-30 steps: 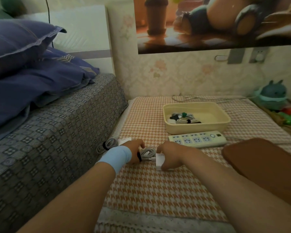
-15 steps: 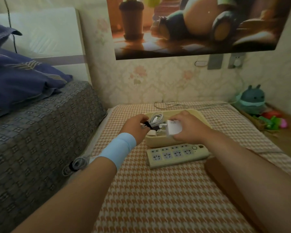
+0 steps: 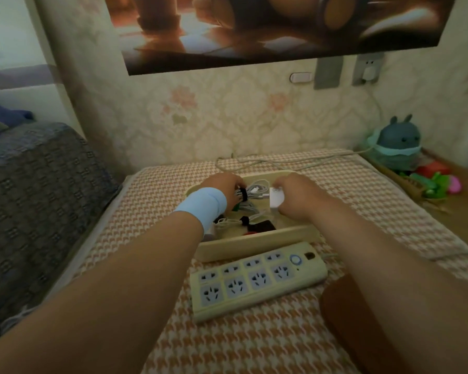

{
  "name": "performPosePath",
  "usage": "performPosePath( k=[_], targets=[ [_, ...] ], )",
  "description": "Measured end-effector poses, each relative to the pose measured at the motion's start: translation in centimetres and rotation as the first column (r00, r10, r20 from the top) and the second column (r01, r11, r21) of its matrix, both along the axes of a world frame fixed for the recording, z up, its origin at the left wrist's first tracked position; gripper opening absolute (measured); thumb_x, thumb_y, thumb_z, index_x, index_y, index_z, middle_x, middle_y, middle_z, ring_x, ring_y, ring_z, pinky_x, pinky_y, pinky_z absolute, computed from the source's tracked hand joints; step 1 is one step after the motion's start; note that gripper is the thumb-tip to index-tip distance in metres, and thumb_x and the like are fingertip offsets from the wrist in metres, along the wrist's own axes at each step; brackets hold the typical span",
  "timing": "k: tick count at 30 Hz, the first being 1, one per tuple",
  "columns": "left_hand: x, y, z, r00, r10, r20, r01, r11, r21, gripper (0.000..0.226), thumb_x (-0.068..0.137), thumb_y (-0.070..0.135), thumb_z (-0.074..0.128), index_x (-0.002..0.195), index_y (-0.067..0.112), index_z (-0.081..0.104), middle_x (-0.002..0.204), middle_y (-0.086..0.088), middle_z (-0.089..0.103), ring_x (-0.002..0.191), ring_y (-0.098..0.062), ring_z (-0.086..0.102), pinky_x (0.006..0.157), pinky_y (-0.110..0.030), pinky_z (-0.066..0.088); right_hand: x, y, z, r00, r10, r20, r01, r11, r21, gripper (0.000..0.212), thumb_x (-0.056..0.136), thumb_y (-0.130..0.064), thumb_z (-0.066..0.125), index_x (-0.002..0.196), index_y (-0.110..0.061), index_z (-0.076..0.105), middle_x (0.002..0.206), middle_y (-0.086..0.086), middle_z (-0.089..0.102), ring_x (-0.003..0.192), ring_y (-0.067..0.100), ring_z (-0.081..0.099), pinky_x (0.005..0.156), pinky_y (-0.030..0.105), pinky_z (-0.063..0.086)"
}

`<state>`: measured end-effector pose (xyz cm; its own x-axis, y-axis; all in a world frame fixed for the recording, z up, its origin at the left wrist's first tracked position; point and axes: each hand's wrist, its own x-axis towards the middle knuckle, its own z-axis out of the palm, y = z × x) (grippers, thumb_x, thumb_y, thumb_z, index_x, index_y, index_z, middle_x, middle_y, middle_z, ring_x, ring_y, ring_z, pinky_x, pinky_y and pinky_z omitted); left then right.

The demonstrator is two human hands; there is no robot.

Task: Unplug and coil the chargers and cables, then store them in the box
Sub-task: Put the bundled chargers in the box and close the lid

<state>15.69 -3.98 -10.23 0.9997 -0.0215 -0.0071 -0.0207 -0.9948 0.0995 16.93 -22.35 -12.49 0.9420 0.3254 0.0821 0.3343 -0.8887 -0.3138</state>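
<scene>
Left hand (image 3: 224, 186) curls round a coiled cable (image 3: 251, 191) over the box (image 3: 254, 244); at its 3 o'clock, right hand (image 3: 297, 193) grips the white charger (image 3: 276, 198). Fingertips are hidden. Wristband (image 3: 203, 205) partly covers other bundles (image 3: 235, 221) inside. Strip (image 3: 257, 279) lies at the box's 6 o'clock.

Poster (image 3: 281, 28) on wall; teal plush toy (image 3: 397, 141) far right; grey patterned bedcover (image 3: 38, 184) left

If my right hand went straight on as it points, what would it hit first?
Likely the coiled white cable in the left hand; the white charger block in the right hand would touch it first; depth is unclear.
</scene>
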Motion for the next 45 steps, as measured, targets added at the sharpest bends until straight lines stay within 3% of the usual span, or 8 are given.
performPosePath(
  k=[7, 12, 20, 26, 30, 35, 39, 45],
  targets=[
    [1.1, 0.6, -1.7, 0.982, 0.008, 0.190, -0.024, 0.996, 0.081, 0.042, 0.090, 0.008, 0.061, 0.127, 0.028, 0.055, 0.134, -0.005, 0.039, 0.111, -0.030, 0.048, 0.083, -0.040, 0.051, 1.5, 0.7, -1.4, 1.000, -0.015, -0.023, 0.013, 0.997, -0.080, 0.046, 0.090, -0.023, 0.067, 0.134, -0.014, 0.054, 0.132, 0.013, 0.058, 0.117, 0.033, 0.056, 0.096, 0.044, 0.050],
    [0.5, 1.3, -2.6, 0.988, 0.144, 0.050, -0.140, 0.987, -0.073, 0.042, 0.094, 0.040, 0.058, 0.126, 0.016, 0.044, 0.130, -0.008, 0.045, 0.092, -0.028, 0.055, 0.073, -0.036, 0.046, 1.3, 1.0, -1.2, 0.996, -0.024, -0.083, 0.014, 0.993, -0.119, 0.047, 0.094, -0.026, 0.063, 0.137, -0.013, 0.051, 0.130, 0.013, 0.058, 0.113, 0.032, 0.057, 0.087, 0.036, 0.048],
    [-0.3, 2.7, -0.9, 0.981, 0.191, -0.040, -0.192, 0.981, -0.012, 0.059, 0.086, 0.032, 0.068, 0.136, 0.026, 0.038, 0.094, -0.002, 0.067, 0.073, -0.021, 0.062, 0.061, -0.032, 0.050, 1.3, 0.5, -1.5, 0.998, 0.006, 0.070, 0.012, 0.967, -0.255, 0.045, 0.094, -0.020, 0.061, 0.138, -0.018, 0.051, 0.131, 0.012, 0.054, 0.117, 0.032, 0.052, 0.086, 0.039, 0.046],
    [-1.0, 2.8, -1.2, 0.989, 0.086, -0.120, -0.079, 0.995, 0.066, 0.051, 0.084, 0.060, 0.060, 0.127, 0.036, 0.047, 0.113, 0.003, 0.063, 0.094, -0.023, 0.061, 0.093, -0.039, 0.049, 1.2, 1.1, -1.9, 0.999, 0.023, -0.023, -0.029, 0.953, -0.301, 0.036, 0.093, -0.013, 0.058, 0.129, -0.017, 0.062, 0.123, 0.012, 0.055, 0.107, 0.032, 0.056, 0.087, 0.040, 0.052],
    [-0.7, 2.2, -0.7, 0.984, 0.081, -0.160, -0.064, 0.992, 0.112, 0.043, 0.088, 0.039, 0.065, 0.127, 0.021, 0.058, 0.114, -0.003, 0.059, 0.087, -0.023, 0.055, 0.078, -0.033, 0.050, 1.3, 1.3, -2.2, 1.000, 0.026, 0.007, -0.024, 0.976, -0.217, 0.055, 0.094, -0.013, 0.056, 0.147, -0.026, 0.046, 0.136, 0.013, 0.043, 0.124, 0.034, 0.045, 0.095, 0.046, 0.049],
    [-0.1, 2.3, -1.7, 0.994, -0.038, 0.107, 0.027, 0.994, 0.102, 0.038, 0.091, 0.012, 0.058, 0.117, 0.039, 0.054, 0.127, 0.000, 0.046, 0.095, -0.025, 0.057, 0.073, -0.037, 0.053, 0.9, 2.5, -2.0, 0.986, 0.128, -0.105, -0.138, 0.986, -0.098, 0.057, 0.095, -0.018, 0.055, 0.148, -0.037, 0.046, 0.144, 0.006, 0.044, 0.129, 0.031, 0.044, 0.101, 0.044, 0.045],
    [0.8, 2.9, -3.1, 0.996, -0.035, -0.084, 0.059, 0.955, 0.291, 0.042, 0.099, 0.025, 0.038, 0.137, 0.039, 0.049, 0.132, 0.000, 0.050, 0.108, -0.027, 0.056, 0.086, -0.037, 0.050, 0.8, 3.1, -2.2, 0.970, 0.143, -0.195, -0.178, 0.968, -0.177, 0.052, 0.099, -0.028, 0.045, 0.149, -0.042, 0.043, 0.160, -0.001, 0.034, 0.144, 0.032, 0.027, 0.115, 0.050, 0.031],
    [-0.1, 2.5, -3.7, 0.953, 0.040, -0.301, 0.015, 0.984, 0.178, 0.059, 0.102, 0.047, 0.033, 0.155, 0.030, 0.013, 0.157, -0.013, 0.029, 0.140, -0.035, 0.033, 0.114, -0.044, 0.031, -0.7, 3.6, -1.0, 0.968, 0.162, -0.190, -0.171, 0.985, -0.033, 0.052, 0.098, -0.013, 0.049, 0.146, -0.034, 0.051, 0.162, -0.001, 0.033, 0.143, 0.031, 0.036, 0.113, 0.043, 0.035]
  ],
)
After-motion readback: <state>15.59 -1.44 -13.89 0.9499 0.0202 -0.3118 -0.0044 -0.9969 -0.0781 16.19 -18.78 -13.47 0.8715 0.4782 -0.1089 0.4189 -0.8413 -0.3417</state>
